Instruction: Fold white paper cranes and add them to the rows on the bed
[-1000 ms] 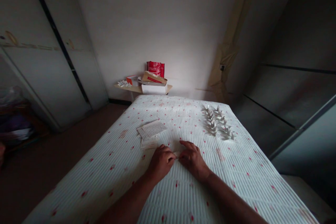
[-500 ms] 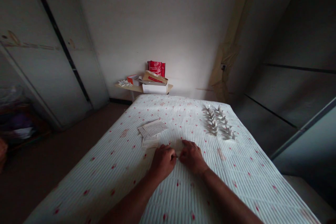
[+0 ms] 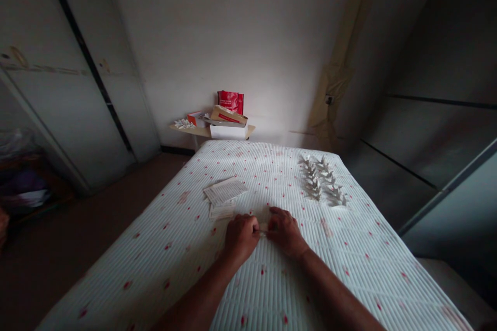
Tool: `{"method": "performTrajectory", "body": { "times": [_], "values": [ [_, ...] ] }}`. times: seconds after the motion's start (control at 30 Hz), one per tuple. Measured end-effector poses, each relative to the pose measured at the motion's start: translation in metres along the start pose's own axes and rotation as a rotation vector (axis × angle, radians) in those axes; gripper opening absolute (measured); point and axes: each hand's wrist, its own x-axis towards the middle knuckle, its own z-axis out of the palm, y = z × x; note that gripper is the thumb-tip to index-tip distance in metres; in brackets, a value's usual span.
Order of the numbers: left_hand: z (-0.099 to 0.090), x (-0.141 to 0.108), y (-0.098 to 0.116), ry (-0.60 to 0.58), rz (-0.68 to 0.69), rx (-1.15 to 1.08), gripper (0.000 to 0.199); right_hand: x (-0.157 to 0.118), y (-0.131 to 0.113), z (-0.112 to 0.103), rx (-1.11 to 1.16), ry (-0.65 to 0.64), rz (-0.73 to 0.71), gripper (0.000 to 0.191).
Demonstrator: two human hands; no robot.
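Note:
My left hand [image 3: 241,234] is closed, its fingertips pinching one end of a small thin strip, likely paper [image 3: 263,231]. On the other side my right hand [image 3: 285,230] pinches the strip's other end, with its index finger stretched forward. Most of the small piece is hidden by my fingers. Beyond my left hand, printed paper sheets [image 3: 225,191] lie overlapping on the striped bedcover [image 3: 272,289]. Several folded paper figures with pointed tips [image 3: 313,181] stand in two rows at the far right of the cover.
Past the bed's far edge, a small table [image 3: 188,130] bears a white box [image 3: 229,131], a red bag [image 3: 230,101], a brown packet and a pile of small white pieces [image 3: 184,123]. Cabinets stand on both sides.
My hands are slightly farther apart, and more of the thin strip shows between them. The papers and folded figures lie as before.

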Motion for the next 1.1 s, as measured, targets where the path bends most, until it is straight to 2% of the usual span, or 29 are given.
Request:
{"method": "performTrajectory", "body": {
  "times": [0.2, 0.4, 0.63, 0.7, 0.8, 0.9, 1.1],
  "values": [
    [0.001, 0.0, 0.001, -0.008, -0.015, 0.017, 0.008, -0.001, -0.001, 0.007, -0.017, 0.052, 0.001, 0.001],
    [0.001, 0.002, 0.0, -0.025, -0.018, 0.009, 0.009, 0.001, -0.001, 0.011, -0.014, 0.05, 0.025, 0.005],
    [0.002, 0.0, -0.003, -0.002, 0.01, -0.019, 0.015, 0.003, 0.012, 0.011, 0.018, 0.071, -0.021, 0.011],
    [0.002, -0.002, -0.003, 0.002, 0.036, -0.031, 0.017, 0.003, 0.016, 0.01, 0.033, 0.086, -0.063, 0.021],
    [0.002, -0.004, -0.001, 0.018, 0.086, -0.035, 0.02, 0.002, 0.016, 0.003, 0.084, 0.048, -0.214, 0.04],
    [0.0, -0.005, 0.002, 0.061, 0.122, 0.0, 0.02, 0.001, 0.011, -0.007, 0.092, -0.039, -0.378, 0.034],
    [-0.002, -0.004, 0.002, 0.059, 0.191, 0.038, 0.02, 0.004, 0.008, -0.015, 0.011, -0.053, -0.446, 0.031]
  ]
}}
